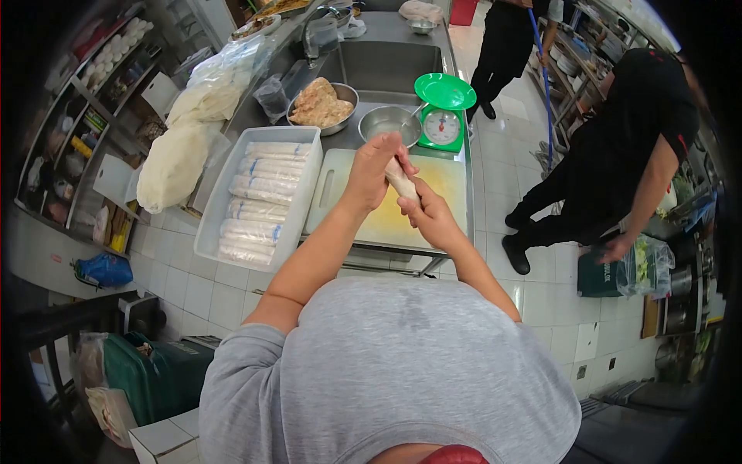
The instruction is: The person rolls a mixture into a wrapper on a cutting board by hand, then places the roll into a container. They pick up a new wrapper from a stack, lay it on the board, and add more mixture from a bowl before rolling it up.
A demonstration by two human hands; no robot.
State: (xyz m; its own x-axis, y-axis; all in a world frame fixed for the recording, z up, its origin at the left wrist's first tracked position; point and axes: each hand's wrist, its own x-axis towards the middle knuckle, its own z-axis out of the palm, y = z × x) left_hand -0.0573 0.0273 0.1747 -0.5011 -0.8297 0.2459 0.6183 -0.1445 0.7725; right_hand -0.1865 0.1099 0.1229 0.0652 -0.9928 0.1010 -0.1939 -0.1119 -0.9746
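Over the white cutting board (pixel 340 197) I hold a pale, plastic-wrapped roll (pixel 401 184), tilted between both hands. My left hand (pixel 372 172) is closed around its far end. The near end is in my right hand (pixel 434 218), with thumb and fingers closed on it. To the left, a white plastic bin (pixel 207 224) holds several similar wrapped rolls (pixel 265 189). Beyond the board are a metal bowl (pixel 371 127) with a utensil in it and a green kitchen scale (pixel 442 127). Another metal bowl (pixel 352 97) contains pale ground meat (pixel 319 103).
A sink (pixel 386 66) with a faucet (pixel 309 39) lies at the back. Plastic sheeting (pixel 182 166) drapes over the counter's left side. On the right, one person in black (pixel 618 139) bends over a green crate (pixel 599 274); another stands behind near a blue pole (pixel 545 93).
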